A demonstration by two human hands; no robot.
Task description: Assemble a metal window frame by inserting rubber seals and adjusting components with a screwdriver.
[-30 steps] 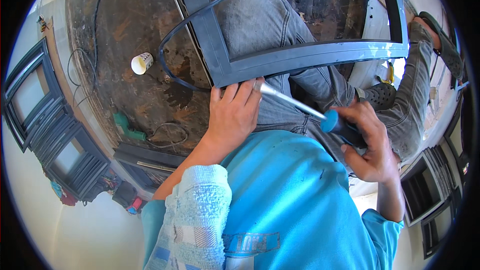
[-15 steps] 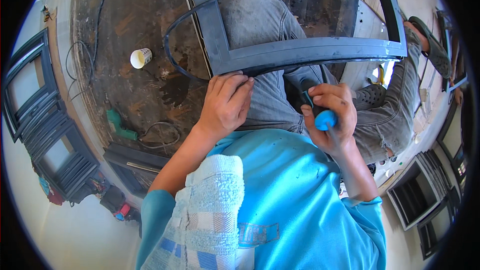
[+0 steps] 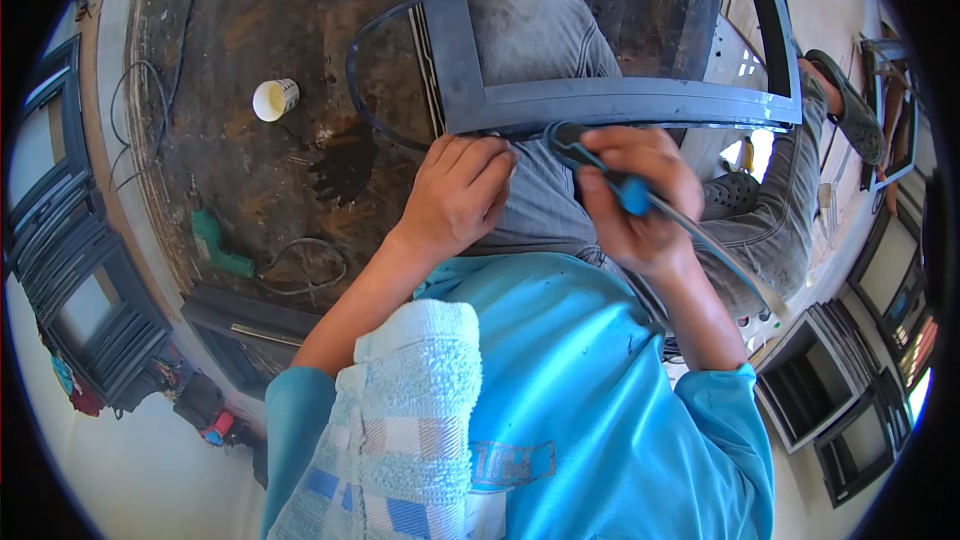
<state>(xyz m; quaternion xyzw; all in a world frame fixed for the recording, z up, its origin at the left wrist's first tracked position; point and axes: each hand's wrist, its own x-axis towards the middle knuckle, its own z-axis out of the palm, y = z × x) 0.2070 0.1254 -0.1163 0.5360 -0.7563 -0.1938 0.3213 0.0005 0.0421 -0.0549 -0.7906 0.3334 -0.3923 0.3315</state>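
Observation:
A dark grey window-like frame with a curved lower rail lies across my knee. My left hand is closed at its lower left corner, fingers curled over a thin black strip. That strip loops up on the left and crosses the frame's side bar. In my right hand is a screwdriver with a black and blue handle, held reversed. Its handle end is at the rail's lower edge, beside my left fingers; its metal shaft points back toward my right forearm.
On the stained dark board stand a white cup and, nearer, a green power tool with its cord. Stacked dark frames lean at the left and right. A clog-shod foot is at the far right.
My right hand has moved up and left, bringing the screwdriver's handle to the rail's edge and swinging its shaft to the lower right. My left hand stays at the corner. The whole view has shifted slightly.

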